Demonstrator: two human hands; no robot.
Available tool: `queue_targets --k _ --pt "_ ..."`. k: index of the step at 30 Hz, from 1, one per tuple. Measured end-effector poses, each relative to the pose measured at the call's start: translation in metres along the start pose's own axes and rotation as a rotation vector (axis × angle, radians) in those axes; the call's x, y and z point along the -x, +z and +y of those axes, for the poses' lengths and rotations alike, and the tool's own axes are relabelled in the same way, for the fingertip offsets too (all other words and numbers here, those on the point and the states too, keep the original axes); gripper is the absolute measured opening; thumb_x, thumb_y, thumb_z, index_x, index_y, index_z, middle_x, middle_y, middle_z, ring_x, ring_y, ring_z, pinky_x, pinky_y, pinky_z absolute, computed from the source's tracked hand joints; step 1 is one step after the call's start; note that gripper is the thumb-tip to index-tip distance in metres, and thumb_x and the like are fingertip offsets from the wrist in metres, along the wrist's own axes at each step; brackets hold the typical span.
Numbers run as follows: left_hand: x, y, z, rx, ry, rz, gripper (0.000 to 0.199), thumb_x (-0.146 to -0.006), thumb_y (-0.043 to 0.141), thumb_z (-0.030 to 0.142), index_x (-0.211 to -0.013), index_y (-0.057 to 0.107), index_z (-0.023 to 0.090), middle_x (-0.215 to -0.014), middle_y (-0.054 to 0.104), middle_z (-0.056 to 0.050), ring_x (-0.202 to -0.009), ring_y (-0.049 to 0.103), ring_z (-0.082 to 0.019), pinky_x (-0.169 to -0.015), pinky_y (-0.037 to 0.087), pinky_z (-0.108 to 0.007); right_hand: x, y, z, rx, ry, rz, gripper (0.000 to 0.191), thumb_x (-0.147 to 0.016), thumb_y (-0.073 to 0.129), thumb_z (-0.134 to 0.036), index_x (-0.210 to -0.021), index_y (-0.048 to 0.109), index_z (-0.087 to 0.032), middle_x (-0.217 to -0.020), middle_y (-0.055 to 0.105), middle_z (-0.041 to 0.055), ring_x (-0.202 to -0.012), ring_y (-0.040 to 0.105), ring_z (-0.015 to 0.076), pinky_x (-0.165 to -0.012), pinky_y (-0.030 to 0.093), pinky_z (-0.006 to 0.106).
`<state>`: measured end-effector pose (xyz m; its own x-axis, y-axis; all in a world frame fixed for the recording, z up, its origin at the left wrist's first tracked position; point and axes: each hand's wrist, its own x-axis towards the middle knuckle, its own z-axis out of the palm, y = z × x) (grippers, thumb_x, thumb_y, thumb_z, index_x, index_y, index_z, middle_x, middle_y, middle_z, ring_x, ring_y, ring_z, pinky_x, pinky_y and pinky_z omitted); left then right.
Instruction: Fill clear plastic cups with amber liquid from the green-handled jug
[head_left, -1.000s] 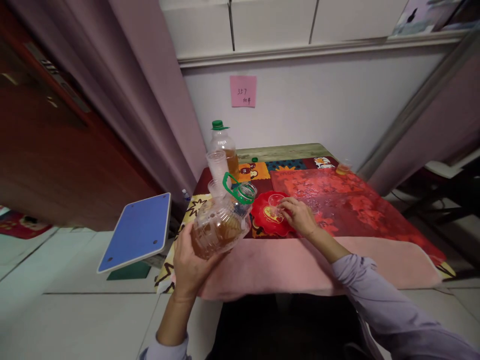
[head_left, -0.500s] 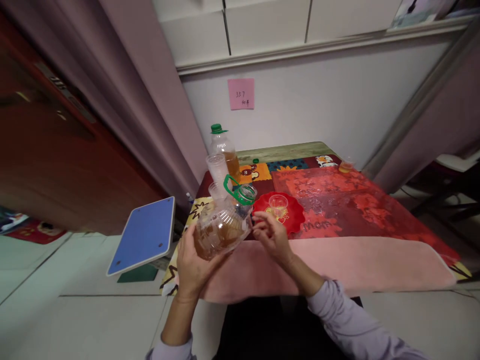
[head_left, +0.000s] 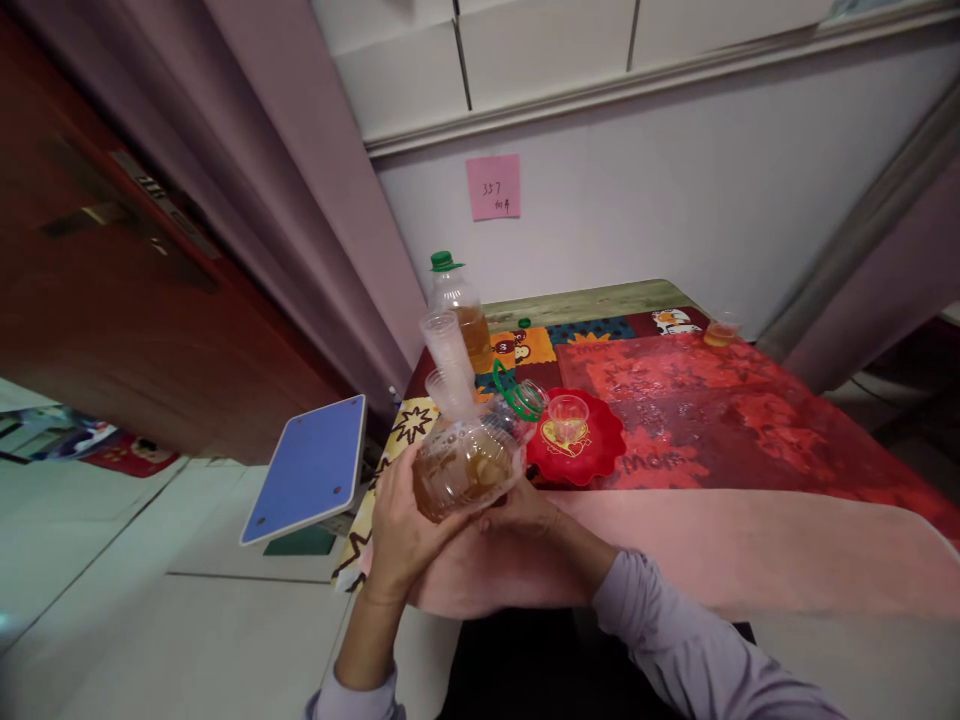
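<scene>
A clear plastic jug (head_left: 469,470) of amber liquid is tilted, its uncapped mouth and green carrying ring pointing right and away from me. My left hand (head_left: 401,515) is wrapped round the jug's left side and base. My right hand (head_left: 517,508) holds it from below on the right, with most fingers hidden. Close to the mouth, a clear plastic cup (head_left: 568,415) stands on a red scalloped plate (head_left: 611,440). Stacked clear cups (head_left: 448,345) stand just behind the jug. Beyond them is a second jug (head_left: 471,325), upright with a green cap.
The table has a red patterned cover (head_left: 720,400) and a pink cloth (head_left: 712,545) along its front. Another cup (head_left: 720,330) with amber liquid stands far right. A loose green cap (head_left: 524,323) lies at the back. A blue board (head_left: 304,470) is left of the table.
My right hand has moved from beside the jug's neck to under its right side. The jug is tipped further, its mouth lower and nearer the cup on the plate.
</scene>
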<state>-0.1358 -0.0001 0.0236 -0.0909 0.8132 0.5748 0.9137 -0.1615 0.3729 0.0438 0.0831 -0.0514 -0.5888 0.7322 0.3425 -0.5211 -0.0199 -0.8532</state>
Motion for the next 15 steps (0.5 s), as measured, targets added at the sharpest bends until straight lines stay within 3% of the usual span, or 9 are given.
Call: queue_targets --k 6,15 --pt "-0.004 -0.001 0.003 -0.021 0.031 -0.047 0.108 -0.074 0.086 0.078 -0.158 0.050 0.021 -0.147 0.070 -0.021 -0.136 0.069 -0.042 -0.116 0.056 -0.064 0.003 0.002 -0.009 -0.115 0.087 0.073 0.102 -0.047 0.107 -0.071 -0.135 0.073 -0.031 -0.137 0.078 0.0092 -0.131 0.071 0.0358 -0.121 0.053 0.055" --pt "-0.014 -0.005 0.007 -0.072 0.067 -0.130 0.102 -0.083 0.081 0.075 -0.160 0.046 0.020 -0.152 0.067 -0.022 -0.138 0.067 -0.042 -0.115 0.056 -0.062 -0.005 0.006 -0.006 -0.201 0.055 0.083 0.106 -0.042 0.109 -0.068 -0.135 0.072 -0.033 -0.134 0.078 0.0069 -0.133 0.069 0.0352 -0.122 0.052 0.055"
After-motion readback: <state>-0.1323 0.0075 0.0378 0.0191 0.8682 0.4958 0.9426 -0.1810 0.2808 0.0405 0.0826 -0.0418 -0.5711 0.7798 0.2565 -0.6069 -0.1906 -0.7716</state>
